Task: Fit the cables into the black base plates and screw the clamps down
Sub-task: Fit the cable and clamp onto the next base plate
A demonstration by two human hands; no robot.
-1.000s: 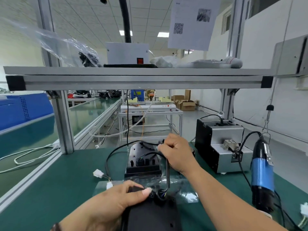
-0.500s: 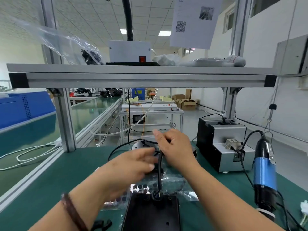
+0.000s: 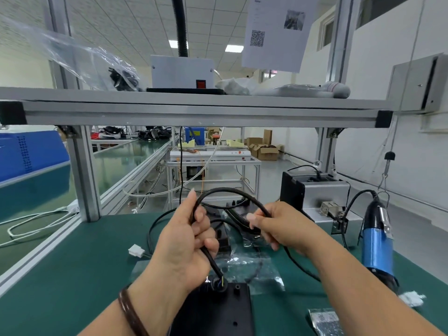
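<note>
A black base plate [image 3: 215, 309] lies flat on the green bench at the bottom centre. A black cable [image 3: 225, 191] runs up from the plate's top edge and arches in a loop between my hands. My left hand [image 3: 186, 241] grips the cable just above the plate, fingers curled round it. My right hand [image 3: 278, 226] pinches the other side of the loop. Behind my hands a second black base plate [image 3: 224, 235] lies partly hidden, with a white connector [image 3: 136, 251] to its left.
A blue electric screwdriver [image 3: 377, 246] hangs at the right. A grey screw feeder box [image 3: 315, 192] stands behind it. Clear plastic bags [image 3: 252, 265] lie under the cable. An aluminium shelf frame [image 3: 194, 110] crosses overhead, its post [image 3: 83, 173] at the left.
My left hand left the near base plate, rose and took hold of the cable. Both hands have now drawn the cable up into a wider loop.
</note>
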